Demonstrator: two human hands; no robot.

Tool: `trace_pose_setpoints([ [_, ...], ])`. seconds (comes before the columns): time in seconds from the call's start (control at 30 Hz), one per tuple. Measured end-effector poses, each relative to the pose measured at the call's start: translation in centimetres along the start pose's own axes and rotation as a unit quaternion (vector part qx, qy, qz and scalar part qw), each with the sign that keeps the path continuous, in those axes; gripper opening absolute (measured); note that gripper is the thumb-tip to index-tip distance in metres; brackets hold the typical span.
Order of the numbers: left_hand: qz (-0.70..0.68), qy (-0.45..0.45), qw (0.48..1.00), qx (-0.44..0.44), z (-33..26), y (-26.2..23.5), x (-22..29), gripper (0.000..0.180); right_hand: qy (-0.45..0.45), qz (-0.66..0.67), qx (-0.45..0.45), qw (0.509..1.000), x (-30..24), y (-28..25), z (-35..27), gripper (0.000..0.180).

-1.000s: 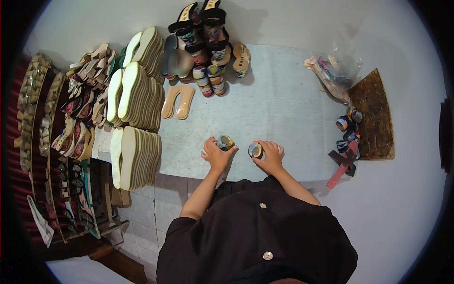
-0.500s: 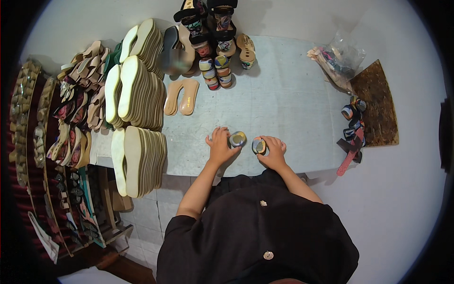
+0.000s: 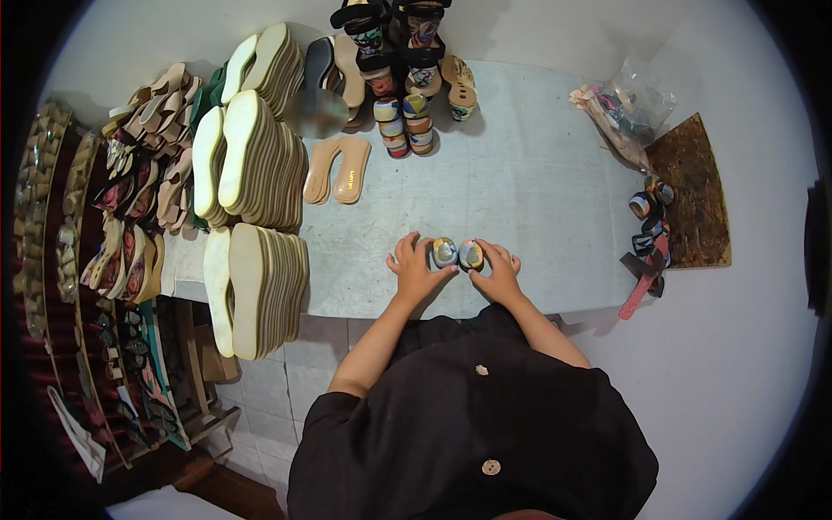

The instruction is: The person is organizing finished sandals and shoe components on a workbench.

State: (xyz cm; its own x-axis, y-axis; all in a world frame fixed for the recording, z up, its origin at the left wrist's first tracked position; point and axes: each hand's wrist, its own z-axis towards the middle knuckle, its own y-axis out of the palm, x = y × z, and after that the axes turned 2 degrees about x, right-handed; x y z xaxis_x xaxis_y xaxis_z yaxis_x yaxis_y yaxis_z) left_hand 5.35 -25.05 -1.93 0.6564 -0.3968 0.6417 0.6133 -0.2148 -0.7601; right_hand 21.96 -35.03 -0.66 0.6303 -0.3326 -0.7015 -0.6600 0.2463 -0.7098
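two patterned block heels (image 3: 445,252) stand near the front edge of the worktop (image 3: 520,165), just beside each other; i cannot tell whether they touch. the fingers of my left hand (image 3: 418,269) are curled around the left one, thumb on its near side, and those of my right hand (image 3: 498,277) grip the right-hand heel (image 3: 471,254) likewise. my fingers cover parts of their outer sides, and their undersides are hidden.

at the back, the stacked sandals (image 3: 423,52) with dark straps are cut off by the upper edge. beside them a blurred patch hides part of the dark and tan soles (image 3: 348,74). the tall piles of pale soles (image 3: 273,169) cover whatever is behind them, near a pair of tan insoles (image 3: 351,173).

towards the right back corner, a clear plastic bag (image 3: 643,100) holds pinkish and dark pieces, blurred by its creases. below it, a pink strip (image 3: 640,295) lies partly over a jumble of patterned pieces (image 3: 646,208) by a brown board (image 3: 693,191). far left, clear wrappings (image 3: 68,234) enclose small tan pieces, too dim to make out.
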Motion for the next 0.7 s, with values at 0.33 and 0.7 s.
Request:
trace_pose_setpoints([
  [0.33,-0.004,0.033,0.998,-0.062,0.6,-2.4,-3.0,0.067,0.025,-0.086,0.091,0.992,-1.9,2.1,0.2,0.065],
  [0.7,-0.075,0.001,0.992,0.101,7.7,-9.0,-3.0,0.065,-0.048,0.058,0.162,0.984,-6.9,1.1,4.6,0.046],
])
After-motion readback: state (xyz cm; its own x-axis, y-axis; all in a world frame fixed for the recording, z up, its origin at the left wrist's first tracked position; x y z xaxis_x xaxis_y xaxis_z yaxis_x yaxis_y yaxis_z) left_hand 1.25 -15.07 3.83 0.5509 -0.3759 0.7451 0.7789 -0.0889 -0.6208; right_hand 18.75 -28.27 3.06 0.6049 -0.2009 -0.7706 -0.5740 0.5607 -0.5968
